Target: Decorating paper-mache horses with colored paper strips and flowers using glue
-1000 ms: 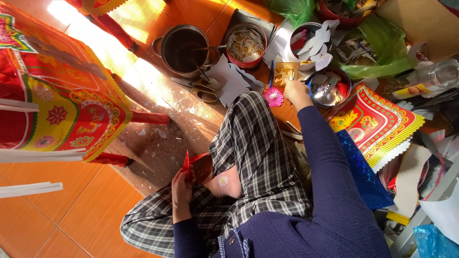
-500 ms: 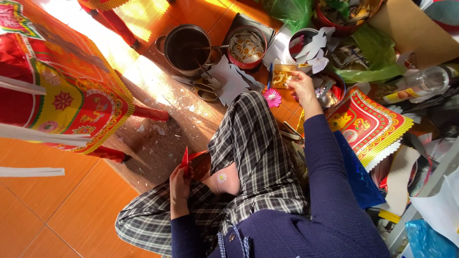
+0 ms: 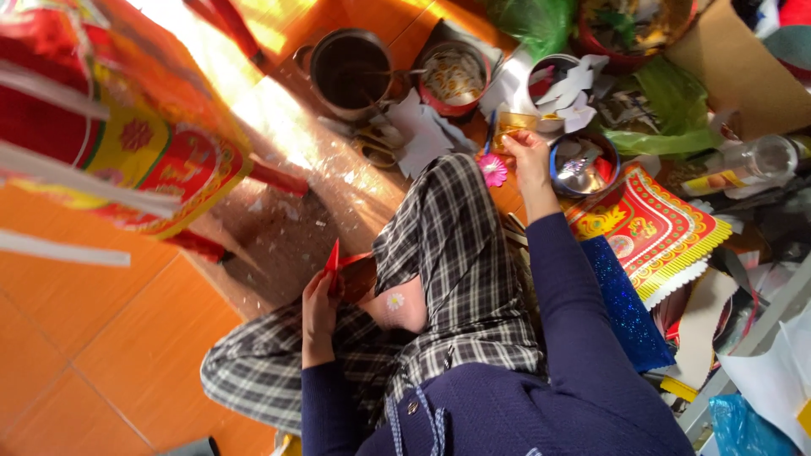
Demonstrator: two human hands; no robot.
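Note:
I sit on the floor in checked trousers (image 3: 456, 253) and a dark blue top. My left hand (image 3: 319, 306) rests by my knee and pinches a small folded red paper piece (image 3: 334, 263). My right hand (image 3: 525, 150) is stretched out ahead, its fingers closed on a shiny gold foil piece (image 3: 514, 123). Just left of that hand a pink paper flower (image 3: 492, 169) lies on the floor. A round metal tin (image 3: 583, 165) with scraps in it stands just right of the hand.
A dark metal pot (image 3: 348, 72), a red bowl of cuttings (image 3: 454, 78), scissors (image 3: 372, 150) and white paper cut-outs (image 3: 422, 131) lie ahead. Red-and-gold patterned sheets (image 3: 646, 232) and blue glitter paper (image 3: 621, 312) are at the right. A large red-and-yellow paper structure (image 3: 127, 143) stands at the left on the orange tiles.
My right hand has drawn the gold foil piece slightly nearer, and the view has shifted a little. My left hand with the red paper has stayed by my knee.

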